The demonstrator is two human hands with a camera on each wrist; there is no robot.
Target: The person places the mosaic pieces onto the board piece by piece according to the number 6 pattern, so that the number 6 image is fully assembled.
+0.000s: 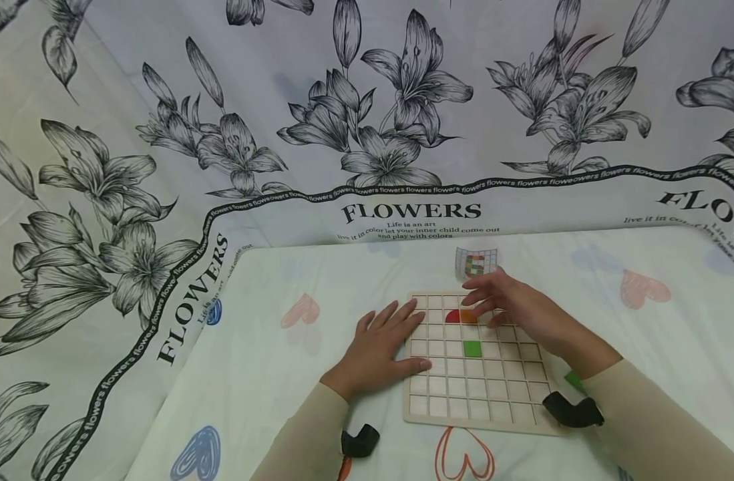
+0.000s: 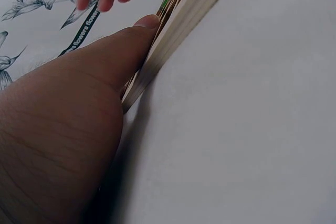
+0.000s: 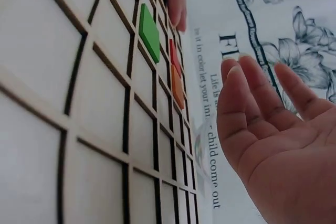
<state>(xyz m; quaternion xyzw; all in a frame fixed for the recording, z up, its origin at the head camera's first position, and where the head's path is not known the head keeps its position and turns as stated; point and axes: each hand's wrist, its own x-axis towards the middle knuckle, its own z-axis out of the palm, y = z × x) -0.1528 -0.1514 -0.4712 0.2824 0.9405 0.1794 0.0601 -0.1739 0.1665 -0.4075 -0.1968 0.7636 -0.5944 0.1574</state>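
Note:
A wooden grid board with raised dividers lies on the covered surface. In its cells sit a green square tile, a red piece with a rounded side and an orange piece beside it. My left hand rests spread at the board's left edge, thumb on the rim. Over the upper right of the board hovers my right hand, its fingers loosely bent. In the right wrist view nothing shows between the fingers of the right hand.
Behind the board lies a small card printed with a coloured grid pattern. Another green piece lies right of the board, partly hidden by the right forearm. A flower-printed curtain hangs at the back.

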